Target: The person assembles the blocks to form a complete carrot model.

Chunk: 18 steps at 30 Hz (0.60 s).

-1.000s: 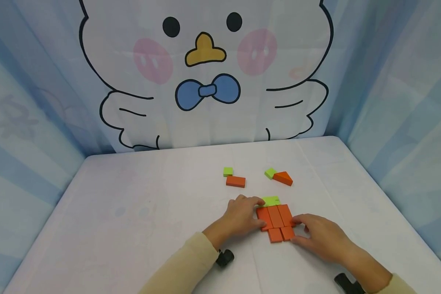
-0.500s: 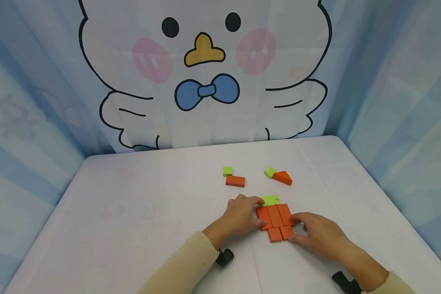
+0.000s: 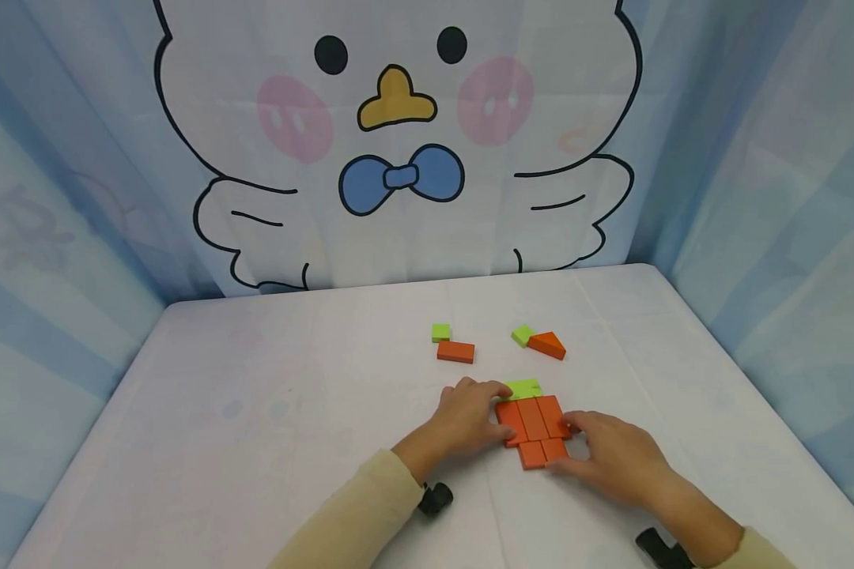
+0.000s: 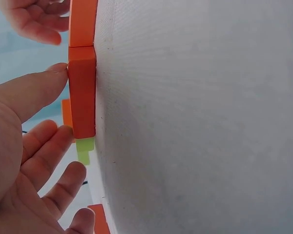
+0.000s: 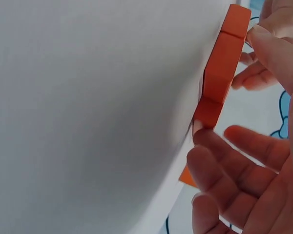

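Observation:
Three long orange blocks lie side by side on the table, touching. Below them are two shorter orange blocks, and light green blocks run along the top. My left hand touches the left side of this group, thumb near the lower end and a finger near the green top corner. On the opposite side, my right hand has its index finger against the right long block and its thumb at the lower right short block. Both wrist views show thumb and fingertips spread along the orange block edges.
Behind the group lie a green cube touching or close to an orange rectangular block. Farther right, another green block sits against an orange triangular block. A white table is bordered by printed curtains.
My right hand has moved slightly left, its thumb sliding along to the bottom of the lower right short block, which now sits closer to its neighbour. The left hand stays in place.

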{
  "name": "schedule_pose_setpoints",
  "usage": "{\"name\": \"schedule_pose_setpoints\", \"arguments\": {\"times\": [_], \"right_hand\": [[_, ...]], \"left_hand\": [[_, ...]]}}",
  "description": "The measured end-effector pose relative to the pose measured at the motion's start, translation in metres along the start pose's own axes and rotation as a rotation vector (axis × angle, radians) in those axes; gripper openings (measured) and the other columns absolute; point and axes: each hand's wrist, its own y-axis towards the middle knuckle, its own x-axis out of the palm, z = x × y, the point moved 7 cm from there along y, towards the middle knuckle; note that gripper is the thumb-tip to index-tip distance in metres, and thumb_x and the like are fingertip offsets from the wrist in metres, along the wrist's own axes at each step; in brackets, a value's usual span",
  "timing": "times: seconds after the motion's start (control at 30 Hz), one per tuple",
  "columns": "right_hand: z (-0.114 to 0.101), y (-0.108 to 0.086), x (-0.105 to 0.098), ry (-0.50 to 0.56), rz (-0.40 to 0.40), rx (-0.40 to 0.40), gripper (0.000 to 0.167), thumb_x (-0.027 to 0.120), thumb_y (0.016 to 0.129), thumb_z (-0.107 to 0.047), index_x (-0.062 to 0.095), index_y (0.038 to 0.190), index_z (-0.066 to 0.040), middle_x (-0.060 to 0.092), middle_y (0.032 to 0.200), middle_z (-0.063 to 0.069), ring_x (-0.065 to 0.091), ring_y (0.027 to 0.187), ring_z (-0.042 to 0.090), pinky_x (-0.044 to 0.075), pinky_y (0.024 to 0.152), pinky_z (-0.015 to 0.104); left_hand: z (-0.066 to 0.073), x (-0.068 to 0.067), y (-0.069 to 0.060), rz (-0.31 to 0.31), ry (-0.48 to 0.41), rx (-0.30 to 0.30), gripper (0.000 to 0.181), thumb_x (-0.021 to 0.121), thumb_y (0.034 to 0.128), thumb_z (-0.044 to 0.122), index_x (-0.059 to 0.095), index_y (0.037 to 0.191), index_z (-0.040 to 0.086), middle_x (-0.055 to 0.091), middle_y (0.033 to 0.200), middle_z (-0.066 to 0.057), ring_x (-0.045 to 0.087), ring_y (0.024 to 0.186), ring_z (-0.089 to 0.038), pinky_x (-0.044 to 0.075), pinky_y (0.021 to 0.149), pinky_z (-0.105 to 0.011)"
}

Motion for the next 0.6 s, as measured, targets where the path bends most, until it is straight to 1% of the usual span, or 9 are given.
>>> {"name": "schedule_pose_setpoints", "arguments": {"times": [0.07,0.13,0.27,0.43,0.6], "right_hand": [[-0.002,0.0016,0.0007,-0.016,-0.005,0.023,0.082,0.077,0.075,-0.065,0.065,0.122,0.0,0.07,0.109,0.009,0.066,0.098,0.028,0.053,0.084,0.05],[-0.0039,0.0035,0.0015,-0.033,-0.015,0.049,0.091,0.074,0.071,-0.073,0.064,0.123,0.002,0.07,0.108,0.011,0.065,0.098,0.03,0.053,0.083,0.052],[-0.0077,0.006,0.003,-0.063,-0.032,0.082,0.1,0.072,0.068,-0.077,0.062,0.126,0.004,0.069,0.107,0.013,0.064,0.096,0.031,0.054,0.08,0.053],[-0.0074,0.0081,0.006,-0.087,-0.037,0.093,0.103,0.071,0.068,-0.079,0.061,0.127,0.004,0.068,0.106,0.014,0.064,0.094,0.03,0.054,0.078,0.053],[-0.0067,0.008,0.0066,-0.079,-0.028,0.088,0.099,0.073,0.069,-0.076,0.061,0.126,0.003,0.067,0.104,0.012,0.063,0.09,0.026,0.054,0.077,0.05]], "left_hand": [[0.0005,0.0001,0.0,0.001,0.001,0.0,0.052,0.079,0.0875,0.037,0.063,0.134,0.02,0.063,0.126,0.01,0.05,0.115,-0.017,0.037,0.092,-0.035],[0.0008,0.0,-0.0001,0.002,0.004,0.001,0.052,0.079,0.0874,0.037,0.063,0.134,0.02,0.063,0.126,0.01,0.05,0.115,-0.017,0.037,0.092,-0.035],[0.0011,-0.0001,-0.0005,0.005,0.008,0.002,0.052,0.079,0.0873,0.037,0.063,0.134,0.02,0.063,0.125,0.01,0.05,0.115,-0.017,0.038,0.092,-0.035],[0.0011,0.0004,-0.0004,0.006,0.013,0.004,0.052,0.079,0.0873,0.037,0.063,0.133,0.02,0.063,0.125,0.01,0.05,0.116,-0.017,0.038,0.092,-0.036],[0.0009,0.0002,-0.0001,0.005,0.011,0.003,0.051,0.079,0.0874,0.037,0.063,0.133,0.02,0.063,0.125,0.01,0.05,0.116,-0.017,0.038,0.093,-0.036]]}}
